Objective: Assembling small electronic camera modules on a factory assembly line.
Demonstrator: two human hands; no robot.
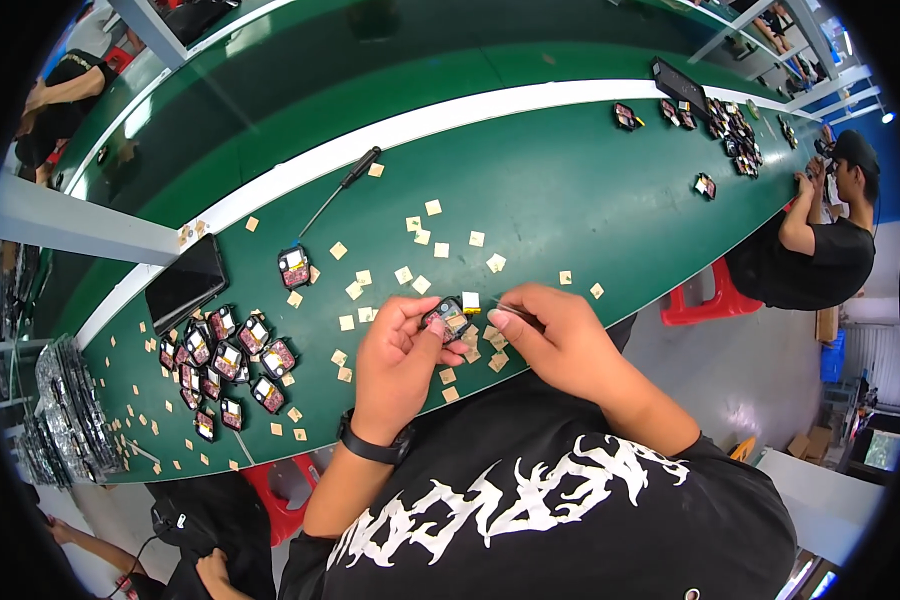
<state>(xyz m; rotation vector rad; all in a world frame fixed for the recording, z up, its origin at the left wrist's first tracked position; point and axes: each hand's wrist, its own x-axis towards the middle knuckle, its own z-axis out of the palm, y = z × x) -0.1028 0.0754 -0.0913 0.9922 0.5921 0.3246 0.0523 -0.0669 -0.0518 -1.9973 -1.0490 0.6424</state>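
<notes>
My left hand: thumb and fingers pinching one small black device, its inner side uncovered. My right hand: thumb and forefinger pressed together on a slim tool, exact kind unclear, just beside the device. Between the two hands: one white piece with a yellow edge; whether it is joined to the device, I cannot tell. Around and beyond my hands: pale squares, many, scattered on the green table. Beyond my left hand, leftward: one screwdriver, black-handled, its tip at a single similar unit. Left of my left hand: a heap of such units, beside a black tray. Well right of my right hand: a seated co-worker in black.
</notes>
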